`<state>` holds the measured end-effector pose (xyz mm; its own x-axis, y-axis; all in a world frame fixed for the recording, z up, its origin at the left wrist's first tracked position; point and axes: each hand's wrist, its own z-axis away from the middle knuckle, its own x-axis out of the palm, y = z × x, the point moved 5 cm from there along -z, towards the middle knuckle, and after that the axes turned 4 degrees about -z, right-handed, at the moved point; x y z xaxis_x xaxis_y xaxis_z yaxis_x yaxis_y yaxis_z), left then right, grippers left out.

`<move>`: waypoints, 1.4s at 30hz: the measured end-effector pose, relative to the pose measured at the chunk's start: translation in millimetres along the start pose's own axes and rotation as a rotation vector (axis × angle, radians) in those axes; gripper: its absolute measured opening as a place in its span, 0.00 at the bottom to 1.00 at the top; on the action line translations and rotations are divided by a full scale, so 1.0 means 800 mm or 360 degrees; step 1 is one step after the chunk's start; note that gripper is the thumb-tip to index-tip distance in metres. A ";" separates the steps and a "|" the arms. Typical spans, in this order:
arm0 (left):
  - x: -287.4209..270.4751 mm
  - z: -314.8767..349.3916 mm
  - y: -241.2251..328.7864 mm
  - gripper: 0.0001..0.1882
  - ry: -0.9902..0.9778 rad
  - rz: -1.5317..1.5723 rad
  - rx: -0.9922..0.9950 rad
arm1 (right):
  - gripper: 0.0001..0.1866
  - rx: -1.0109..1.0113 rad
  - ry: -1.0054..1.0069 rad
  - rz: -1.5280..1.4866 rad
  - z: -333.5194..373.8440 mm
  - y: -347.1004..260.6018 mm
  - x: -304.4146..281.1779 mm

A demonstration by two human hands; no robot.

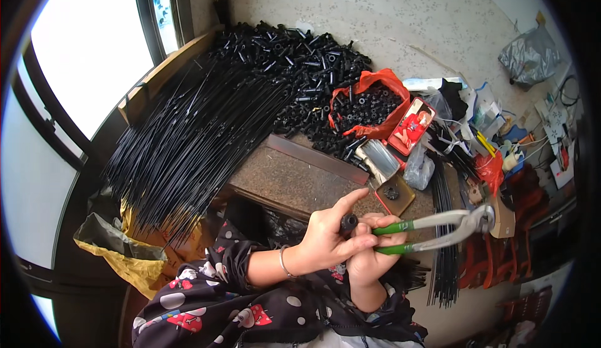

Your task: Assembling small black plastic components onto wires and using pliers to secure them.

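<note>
My left hand (322, 236), with a bracelet at its wrist, is closed around a small black tubular part (349, 222), its round end facing up. The index finger of that hand points out past the part. Right beside it, my right hand (365, 261) grips pincers (438, 229) by their green handles. The grey metal jaws of the pincers point to the right, apart from the black part. My two hands touch or overlap, so some of the fingers are hidden.
On the brown table (282, 176) lie long thin black rods (194, 135), a heap of black tubular parts (294, 60) and a metal strip (316, 159). A red bag (388, 80) holds small black pieces. A phone (412, 125) leans beside it. A yellow sack (119, 251) stands at the left.
</note>
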<state>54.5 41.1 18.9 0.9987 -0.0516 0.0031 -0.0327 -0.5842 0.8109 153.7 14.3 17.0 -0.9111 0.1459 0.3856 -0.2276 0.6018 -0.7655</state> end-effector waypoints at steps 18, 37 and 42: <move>-0.073 -0.038 -0.021 0.26 -0.0324 0.0382 -0.0302 | 0.17 0.1441 -0.1100 0.0518 0.038 0.000 -0.058; -0.056 -0.026 -0.042 0.08 -0.0143 -0.0040 -0.0213 | 0.17 0.1715 -0.1123 0.0832 0.058 0.007 -0.064; -0.062 -0.042 -0.013 0.09 -0.0010 0.0114 -0.0157 | 0.20 0.1027 -0.1097 0.0685 0.050 0.005 -0.045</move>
<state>6.3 76.6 29.7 0.9936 -0.0959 0.0596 -0.0996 -0.4963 0.8624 172.0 -19.5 -20.7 -0.9116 -0.3540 -0.2088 0.2079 0.0408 -0.9773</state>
